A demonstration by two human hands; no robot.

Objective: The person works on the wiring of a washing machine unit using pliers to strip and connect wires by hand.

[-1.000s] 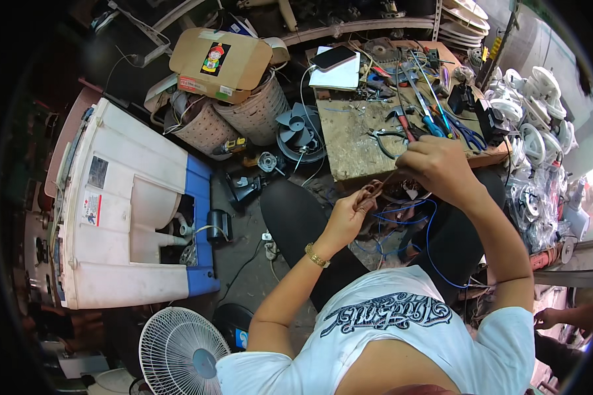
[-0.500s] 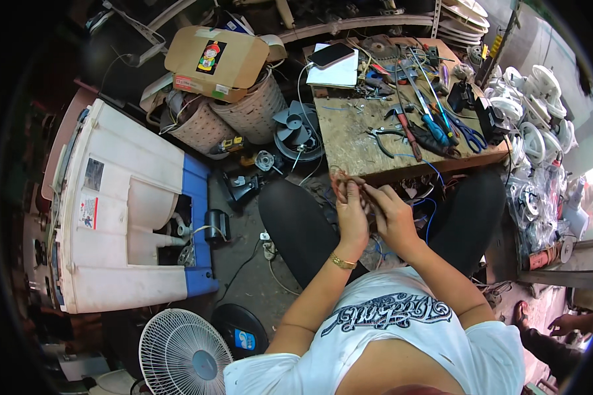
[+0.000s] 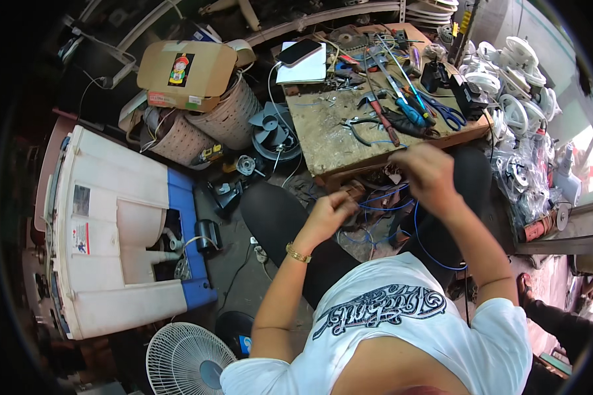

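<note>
1. Left hand [image 3: 329,214]: below the bench's near edge, close to its near-left corner. Fingers and thumb pinched narrow on a brown piece [image 3: 354,189]; exact form too small to make out. Gold band [image 3: 298,253] on the wrist.
2. Right hand [image 3: 431,176]: raised at the near edge, right of the left hand and well apart from it. Fingers curled, blurred; cannot tell whether anything is in the grip.
3. Brown piece: at the left fingertips, just off the bench's near edge, above the floor clutter.
4. Blue wire [image 3: 428,249]: loops below the near edge between the knees, one long curve over toward the right thigh.
5. Bench [image 3: 316,145]: worn wood. Pliers [image 3: 356,133] by the middle of the near edge, jaws apart. Hammer [image 3: 383,120] just right of them, red handle end at that edge. Scissors [image 3: 453,117], dark blue handles, toward the near-right corner.
6. Paper [image 3: 301,71] at the far-left corner, phone [image 3: 300,52] on top, white cable running off the left edge.
7. Off the left edge: grey fan blade [image 3: 270,124] in a round tub; farther left, baskets [image 3: 227,112] under a cardboard box [image 3: 207,66].
8. Off the right edge: heap of white parts [image 3: 514,108].
</note>
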